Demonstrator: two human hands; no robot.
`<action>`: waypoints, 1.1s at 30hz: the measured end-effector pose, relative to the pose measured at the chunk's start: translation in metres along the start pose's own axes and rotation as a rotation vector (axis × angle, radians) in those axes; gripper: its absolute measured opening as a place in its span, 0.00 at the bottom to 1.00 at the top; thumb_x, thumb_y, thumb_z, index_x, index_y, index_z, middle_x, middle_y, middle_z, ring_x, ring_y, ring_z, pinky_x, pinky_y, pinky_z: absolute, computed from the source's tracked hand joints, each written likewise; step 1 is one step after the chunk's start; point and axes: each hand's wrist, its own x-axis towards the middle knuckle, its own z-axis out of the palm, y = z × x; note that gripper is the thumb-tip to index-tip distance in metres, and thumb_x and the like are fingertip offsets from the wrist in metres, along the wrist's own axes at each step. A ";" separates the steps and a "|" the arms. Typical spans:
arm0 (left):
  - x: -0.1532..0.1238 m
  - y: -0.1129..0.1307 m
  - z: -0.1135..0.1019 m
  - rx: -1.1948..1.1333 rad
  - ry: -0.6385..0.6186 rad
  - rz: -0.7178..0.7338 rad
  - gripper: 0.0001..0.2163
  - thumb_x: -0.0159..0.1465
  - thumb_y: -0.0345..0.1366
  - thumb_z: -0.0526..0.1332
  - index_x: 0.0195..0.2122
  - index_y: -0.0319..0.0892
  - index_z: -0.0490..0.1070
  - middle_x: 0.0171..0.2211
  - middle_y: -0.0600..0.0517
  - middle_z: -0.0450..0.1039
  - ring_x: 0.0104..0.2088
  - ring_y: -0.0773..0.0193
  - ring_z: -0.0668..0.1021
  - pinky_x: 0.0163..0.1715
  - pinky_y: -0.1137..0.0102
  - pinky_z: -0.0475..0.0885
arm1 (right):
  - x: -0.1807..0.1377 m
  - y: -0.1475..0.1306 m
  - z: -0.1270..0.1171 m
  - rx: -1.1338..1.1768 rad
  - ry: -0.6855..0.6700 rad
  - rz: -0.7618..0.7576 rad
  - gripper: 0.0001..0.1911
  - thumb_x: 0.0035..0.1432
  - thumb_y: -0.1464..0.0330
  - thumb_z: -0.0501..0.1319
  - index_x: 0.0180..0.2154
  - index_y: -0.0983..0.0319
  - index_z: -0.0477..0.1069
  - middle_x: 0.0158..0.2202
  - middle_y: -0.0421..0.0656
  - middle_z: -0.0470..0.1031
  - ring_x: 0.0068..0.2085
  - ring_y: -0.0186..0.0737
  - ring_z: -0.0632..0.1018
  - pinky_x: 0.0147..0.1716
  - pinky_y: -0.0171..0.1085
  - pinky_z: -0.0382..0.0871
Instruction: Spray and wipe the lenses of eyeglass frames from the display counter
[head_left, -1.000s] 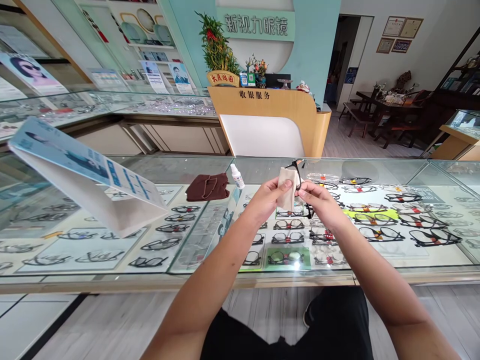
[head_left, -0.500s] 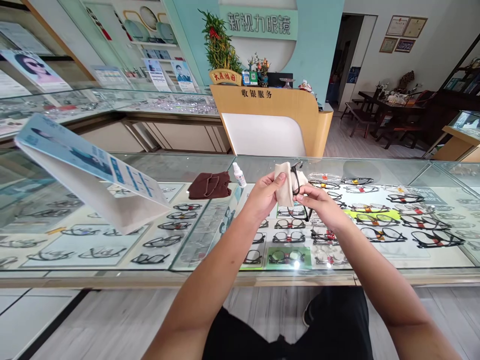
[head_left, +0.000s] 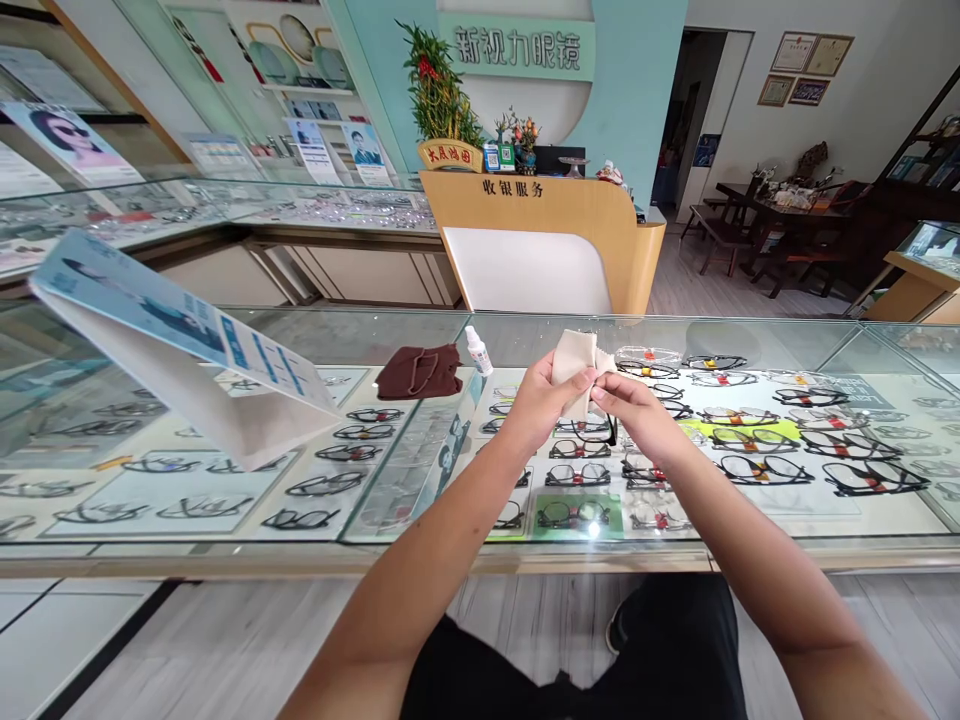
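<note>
Above the glass counter, my left hand (head_left: 546, 398) is closed on a cream cleaning cloth (head_left: 576, 352), its thumb pressing the fabric. The cloth wraps over a pair of black-framed glasses (head_left: 611, 430), most of which it hides; a dark temple hangs out below. My right hand (head_left: 628, 402) pinches the glasses close to the left fingertips, touching the cloth's edge. Left of my hands stand a small white spray bottle (head_left: 478, 352) and a folded brown cloth pouch (head_left: 418, 372) on the countertop.
Rows of eyeglasses (head_left: 757, 468) lie inside the glass display counter (head_left: 525, 558). A bent blue-and-white leaflet stand (head_left: 187, 340) rises at the left. Beyond the counter are a wooden cashier desk (head_left: 540, 215) and a dark table (head_left: 795, 205) with benches.
The cloth has been folded over the glasses, covering the part that showed before. My left thumb has moved right and down, and my hands are closer together.
</note>
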 end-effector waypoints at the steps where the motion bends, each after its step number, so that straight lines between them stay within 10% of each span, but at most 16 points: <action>1: -0.001 0.001 0.000 0.023 -0.005 0.008 0.30 0.40 0.51 0.85 0.37 0.39 0.78 0.30 0.54 0.78 0.29 0.68 0.76 0.29 0.74 0.70 | 0.000 -0.001 0.000 0.030 -0.002 0.016 0.21 0.52 0.49 0.76 0.34 0.58 0.78 0.35 0.38 0.72 0.40 0.39 0.71 0.48 0.41 0.63; 12: -0.006 0.001 0.006 0.135 0.151 0.190 0.33 0.45 0.67 0.77 0.24 0.41 0.68 0.20 0.58 0.63 0.21 0.74 0.63 0.21 0.74 0.59 | -0.003 0.004 0.007 0.094 -0.017 0.126 0.24 0.44 0.49 0.79 0.35 0.59 0.80 0.35 0.38 0.78 0.40 0.39 0.74 0.50 0.43 0.65; 17: 0.002 0.004 -0.006 0.115 -0.024 0.081 0.34 0.47 0.72 0.73 0.23 0.42 0.67 0.17 0.59 0.60 0.18 0.72 0.64 0.19 0.73 0.62 | -0.005 -0.008 0.003 0.095 0.027 0.097 0.21 0.46 0.52 0.78 0.33 0.58 0.79 0.35 0.39 0.78 0.41 0.40 0.74 0.51 0.42 0.64; 25: 0.000 0.022 -0.016 0.099 -0.300 0.025 0.27 0.48 0.54 0.82 0.37 0.40 0.76 0.22 0.57 0.73 0.20 0.71 0.71 0.20 0.75 0.64 | -0.008 -0.021 0.001 0.186 0.005 0.086 0.19 0.47 0.54 0.78 0.29 0.58 0.75 0.32 0.39 0.75 0.39 0.40 0.73 0.46 0.39 0.65; 33: -0.005 0.014 -0.005 0.082 -0.177 0.129 0.26 0.47 0.53 0.83 0.33 0.41 0.74 0.20 0.58 0.72 0.17 0.71 0.71 0.18 0.75 0.63 | -0.011 -0.009 0.014 0.218 -0.046 0.104 0.20 0.47 0.52 0.79 0.33 0.59 0.80 0.35 0.40 0.77 0.43 0.41 0.75 0.50 0.41 0.66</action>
